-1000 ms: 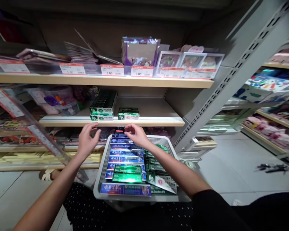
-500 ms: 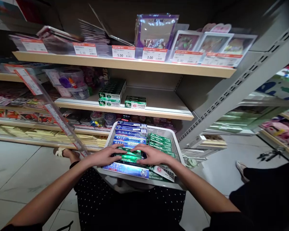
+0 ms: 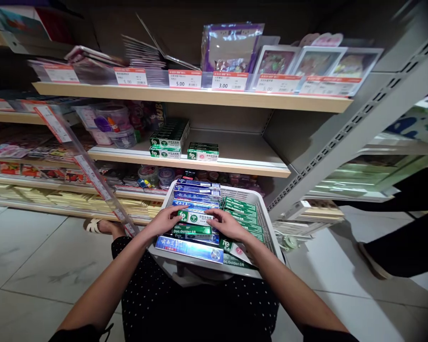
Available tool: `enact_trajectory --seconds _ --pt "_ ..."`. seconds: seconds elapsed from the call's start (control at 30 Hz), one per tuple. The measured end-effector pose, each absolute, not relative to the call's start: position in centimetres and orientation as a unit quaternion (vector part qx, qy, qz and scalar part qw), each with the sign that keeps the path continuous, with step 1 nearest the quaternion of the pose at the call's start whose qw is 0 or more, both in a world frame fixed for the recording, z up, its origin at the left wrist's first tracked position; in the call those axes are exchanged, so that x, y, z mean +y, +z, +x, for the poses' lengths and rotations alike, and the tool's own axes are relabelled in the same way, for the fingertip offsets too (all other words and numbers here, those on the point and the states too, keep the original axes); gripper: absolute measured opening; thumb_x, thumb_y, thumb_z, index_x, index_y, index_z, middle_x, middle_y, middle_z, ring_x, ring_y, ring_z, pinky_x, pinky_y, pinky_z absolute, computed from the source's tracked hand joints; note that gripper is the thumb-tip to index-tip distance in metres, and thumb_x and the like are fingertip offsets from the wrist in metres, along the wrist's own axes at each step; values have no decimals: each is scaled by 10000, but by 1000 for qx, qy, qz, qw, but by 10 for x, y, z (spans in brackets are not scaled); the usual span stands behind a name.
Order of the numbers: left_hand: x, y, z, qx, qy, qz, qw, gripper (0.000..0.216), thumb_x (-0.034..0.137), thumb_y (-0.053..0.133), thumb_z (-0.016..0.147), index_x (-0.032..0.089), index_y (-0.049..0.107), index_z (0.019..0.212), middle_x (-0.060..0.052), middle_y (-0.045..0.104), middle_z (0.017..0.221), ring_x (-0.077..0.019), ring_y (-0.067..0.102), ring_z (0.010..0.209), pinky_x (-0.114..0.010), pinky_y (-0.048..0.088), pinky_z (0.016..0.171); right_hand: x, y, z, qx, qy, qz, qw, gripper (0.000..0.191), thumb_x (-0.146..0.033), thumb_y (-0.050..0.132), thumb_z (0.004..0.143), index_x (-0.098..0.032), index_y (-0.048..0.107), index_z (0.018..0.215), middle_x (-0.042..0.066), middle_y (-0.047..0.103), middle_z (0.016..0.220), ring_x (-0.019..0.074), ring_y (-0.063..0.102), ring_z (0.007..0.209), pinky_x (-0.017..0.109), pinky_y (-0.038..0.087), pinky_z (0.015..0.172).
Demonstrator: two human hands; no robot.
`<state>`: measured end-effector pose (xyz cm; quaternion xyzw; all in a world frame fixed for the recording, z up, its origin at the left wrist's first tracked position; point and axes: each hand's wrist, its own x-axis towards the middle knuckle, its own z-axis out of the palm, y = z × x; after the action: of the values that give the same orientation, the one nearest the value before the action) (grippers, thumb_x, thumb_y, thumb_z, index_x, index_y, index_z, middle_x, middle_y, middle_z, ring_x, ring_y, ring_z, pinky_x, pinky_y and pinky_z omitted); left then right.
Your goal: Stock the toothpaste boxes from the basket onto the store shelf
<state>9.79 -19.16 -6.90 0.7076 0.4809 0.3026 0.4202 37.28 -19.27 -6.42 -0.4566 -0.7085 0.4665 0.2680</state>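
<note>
Carefully, the two hands share one toothpaste box [image 3: 196, 218], green and white, above the near half of the basket [image 3: 271, 229]. The left hand [image 3: 164, 222] has its fingers bent at one end of the box, and the right hand [image 3: 228, 224] has its fingers bent at the other end; each is only partly closed, and the box fills the space between them. I cannot tell if the box is fully lifted or if something below supports it.

Just nearer than the fingers lies a second green box [image 3: 191, 231], and nearer again a long blue box [image 3: 189, 250]. Right of the fingers are rows of green boxes [image 3: 239, 205]. Beyond the fingers, and higher, the shelf [image 3: 253, 166] carries a tall stack [image 3: 167, 142] and a short stack [image 3: 202, 151] of similar boxes.

In my judgement, the main danger is uneven pressure: if one hand loosens first, that end can drop upon the boxes below. A low right wrist could push the slanted box [image 3: 239, 251] near it. If the hands are too low when moving forward, the shelf edge could catch the box. Also, leaning on the basket's rim could tilt it.
</note>
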Motion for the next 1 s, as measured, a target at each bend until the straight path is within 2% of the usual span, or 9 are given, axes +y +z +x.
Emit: enact_trajectory --seconds 0.13,0.3,0.67,0.83,1.0 --pt "-190 -83 98 520 332 645 452 554 336 652 757 242 585 1298 -85 638 1238 -259 618 1059 -367 510 880 -187 -75 373 -667 513 -453 293 417 -415 670 811 -220 621 1177 87 638 1134 194 618 927 329 506 807" --pt "-186 -92 97 524 354 631 450 554 330 673 734 211 580 1268 -82 662 1114 -222 633 975 -339 513 827 -183 -84 371 -629 534 -458 332 473 -387 728 750 -196 612 1167 44 609 927 149 577 788 293 510 738" --pt "-187 -84 100 520 356 608 483 458 361 667 735 186 586 1151 -50 650 925 -185 629 836 -305 507 748 -181 -89 369 -608 537 -455 367 454 -390 738 733 -192 596 1117 22 568 885 144 574 798 290 519 753" --pt "-182 -97 98 512 393 585 491 461 369 700 724 190 571 1128 -44 636 929 -169 633 832 -315 518 773 -181 -88 367 -587 543 -460 386 461 -421 761 692 -204 586 1059 11 564 869 146 588 793 298 524 753" --pt "-179 -99 96 529 457 531 479 528 423 769 656 187 594 1095 -81 663 986 -211 652 961 -363 517 874 -179 -83 362 -550 547 -469 423 417 -408 805 629 -218 554 902 10 584 832 152 607 762 308 532 743"
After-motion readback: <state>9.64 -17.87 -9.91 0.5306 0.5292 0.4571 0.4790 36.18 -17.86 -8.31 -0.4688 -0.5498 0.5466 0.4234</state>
